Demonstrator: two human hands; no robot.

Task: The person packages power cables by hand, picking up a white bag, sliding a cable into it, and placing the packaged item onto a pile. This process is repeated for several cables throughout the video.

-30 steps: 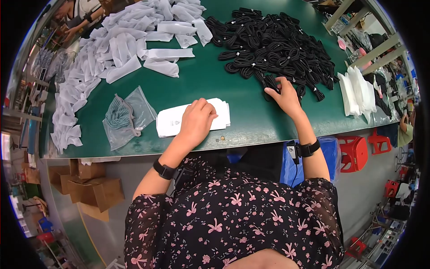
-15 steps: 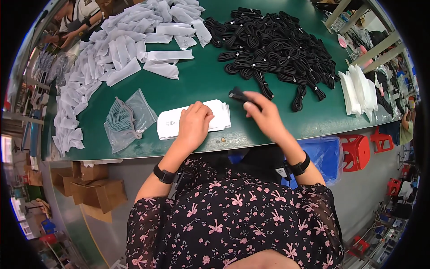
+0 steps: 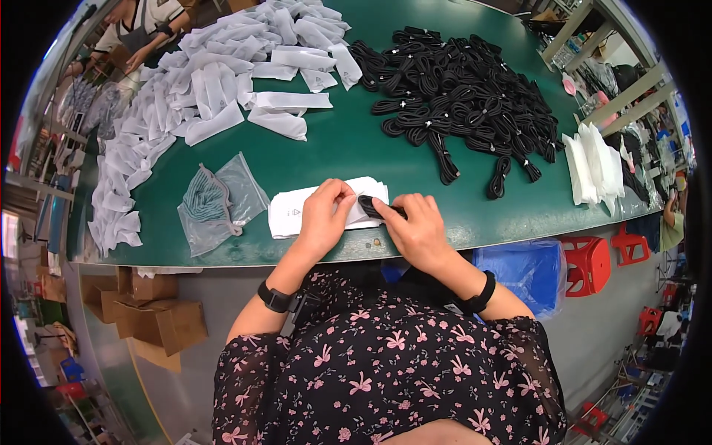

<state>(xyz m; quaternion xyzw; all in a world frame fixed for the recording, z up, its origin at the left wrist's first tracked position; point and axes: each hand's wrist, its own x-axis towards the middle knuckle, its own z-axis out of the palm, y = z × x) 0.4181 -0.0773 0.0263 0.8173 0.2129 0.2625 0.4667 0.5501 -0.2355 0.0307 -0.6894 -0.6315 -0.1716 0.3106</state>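
Note:
A stack of flat white pouches [image 3: 285, 216] lies near the table's front edge. My left hand [image 3: 322, 220] is closed over it, thumb and fingers pinching the top pouch near its right end. Beside it, my right hand [image 3: 417, 231] grips a bundled black cable [image 3: 368, 207], whose tip touches the lifted pouch end. Whether the tip is inside the opening is hard to tell. Beyond my right hand spreads a large heap of bundled black cables [image 3: 475, 100]. Many filled whitish pouches [image 3: 215, 81] are piled along the left and far left.
A clear bag with a striped grey-green cloth item [image 3: 205, 196] lies left of the stack. More white pouches [image 3: 593, 167] sit at the right edge. Below the table are a blue bin [image 3: 523, 274], red stools [image 3: 586, 267] and cardboard boxes [image 3: 163, 322]. Another person [image 3: 141, 37] works at far left.
My right hand has moved left and down, bringing the cable against the pouch stack. My left fingers, earlier resting on the stack, now pinch and lift the top pouch's end.

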